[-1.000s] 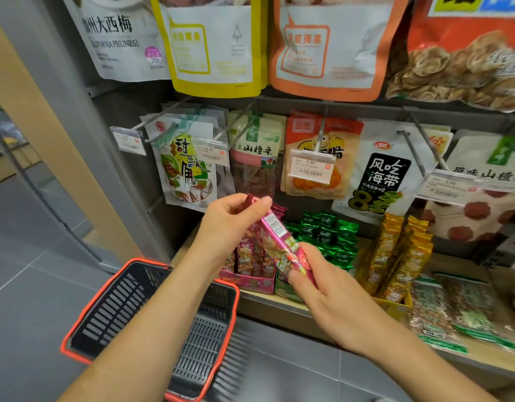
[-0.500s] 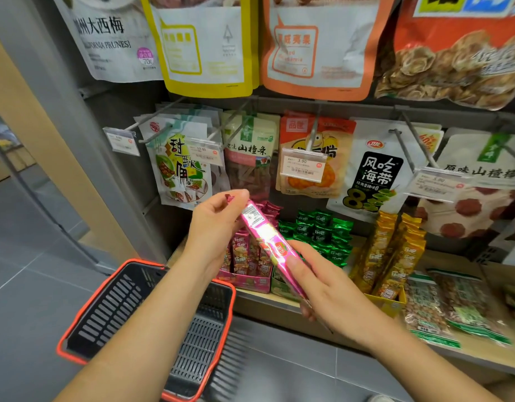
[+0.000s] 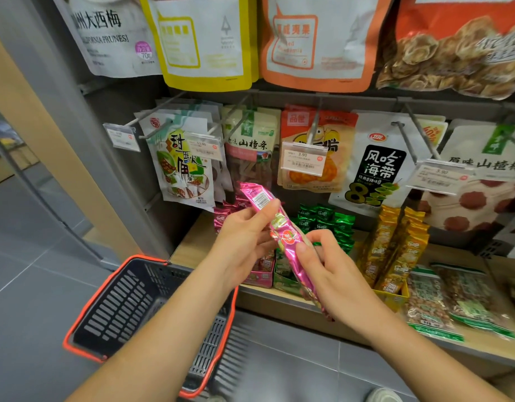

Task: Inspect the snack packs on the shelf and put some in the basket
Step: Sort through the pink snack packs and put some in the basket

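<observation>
- The snack pack [image 3: 283,231] is a long, narrow sleeve of shiny magenta foil. It has a white barcode label near its upper end, a yellow-green patch below that, and a round red logo about halfway down.
- It is held up in front of the shelf [image 3: 192,242] and slants from upper left to lower right. Its top end is level with the bottom edges of the hanging bags, and its lower end points down toward the shelf's front edge.
- Behind it, more magenta packs [image 3: 221,214] of the same kind stand in a display box on the shelf. Green packs [image 3: 334,223] stand just beside them, and yellow packs [image 3: 395,248] are further right.
- The pack runs between the two hands. The left hand [image 3: 244,242] has the upper half and the right hand [image 3: 334,271] has the lower half, with the red logo showing in the gap between them.
- The left hand grips the pack, with one fingertip laid across the front just below the barcode and the rest of the hand behind the foil.
- The right hand also grips it. The thumb presses on the front just under the logo and the fingers curl round the far side, so the pack's tail end sticks out below the palm.
- The basket [image 3: 120,309], dark slotted plastic with an orange-red rim, sits low on the left under the left forearm and above the grey tiled floor. It is well apart from the pack.
</observation>
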Demonstrator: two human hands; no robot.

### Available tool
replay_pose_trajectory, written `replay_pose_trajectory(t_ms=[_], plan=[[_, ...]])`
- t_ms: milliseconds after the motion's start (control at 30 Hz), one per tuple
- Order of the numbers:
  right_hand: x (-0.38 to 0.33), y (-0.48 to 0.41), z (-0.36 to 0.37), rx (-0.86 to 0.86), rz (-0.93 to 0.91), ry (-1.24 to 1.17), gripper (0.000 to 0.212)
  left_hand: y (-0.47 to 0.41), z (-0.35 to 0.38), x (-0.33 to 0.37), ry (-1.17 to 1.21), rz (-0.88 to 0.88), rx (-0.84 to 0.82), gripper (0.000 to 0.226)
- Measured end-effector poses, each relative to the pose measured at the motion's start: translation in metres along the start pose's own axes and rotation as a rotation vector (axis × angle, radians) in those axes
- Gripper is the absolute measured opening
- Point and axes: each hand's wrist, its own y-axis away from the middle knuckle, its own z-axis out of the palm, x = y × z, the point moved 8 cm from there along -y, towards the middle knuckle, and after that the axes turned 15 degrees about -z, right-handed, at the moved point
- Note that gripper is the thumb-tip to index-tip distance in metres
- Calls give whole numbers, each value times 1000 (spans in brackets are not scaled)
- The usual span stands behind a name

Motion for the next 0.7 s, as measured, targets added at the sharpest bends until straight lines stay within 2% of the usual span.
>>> replay_pose_trajectory(t_ms=[100,200,300,367,467,700], plan=[[5,-4,-3,4,27,-14,17,5,2,4,-152,58,50,36],[8,-14,-20,100,63,-72,23,14,9,15,-497,215,117,20],[6,-19,-28,126,59,-234,35,21,30,2,-719,218,22,18],[3,-18,-29,118,21,-266,37,22,37,-6,-814,225,27,23],[6,-16,-35,193,7,-298,39,22,40,-9,-807,215,19,28],[21,-13,-71,465,89,-564,41,16,36,-21,-835,71,-108,32]])
